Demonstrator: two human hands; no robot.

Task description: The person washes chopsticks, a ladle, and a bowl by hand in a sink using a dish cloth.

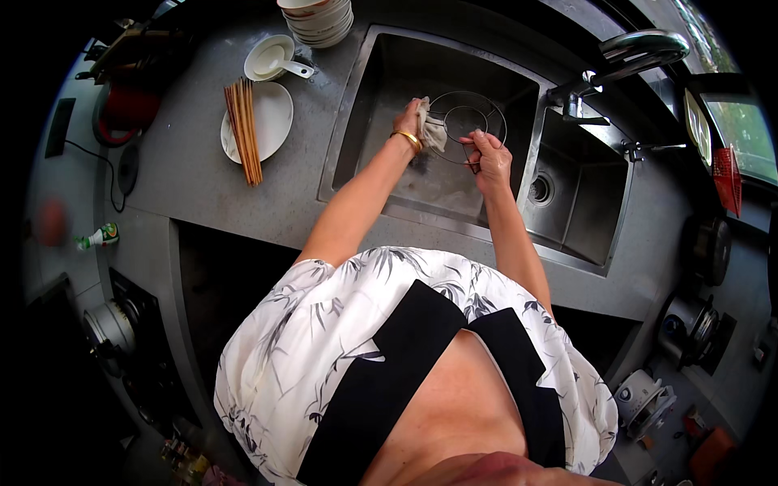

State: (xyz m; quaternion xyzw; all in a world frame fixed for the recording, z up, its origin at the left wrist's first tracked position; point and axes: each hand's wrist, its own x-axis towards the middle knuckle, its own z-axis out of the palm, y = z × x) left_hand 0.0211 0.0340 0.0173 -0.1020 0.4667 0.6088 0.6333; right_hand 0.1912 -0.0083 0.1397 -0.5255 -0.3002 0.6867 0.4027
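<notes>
Over the large left basin of a steel sink, my right hand grips a round wire rack made of two rings joined by short wires. My left hand, with a gold bangle at the wrist, holds a crumpled pale cloth against the rack's left side. The cloth hides part of the outer ring and the fingertips of my left hand.
Left of the sink, wooden chopsticks lie across an oval white plate. Behind are a bowl with a white spoon and stacked bowls. A chrome faucet stands by the smaller right basin.
</notes>
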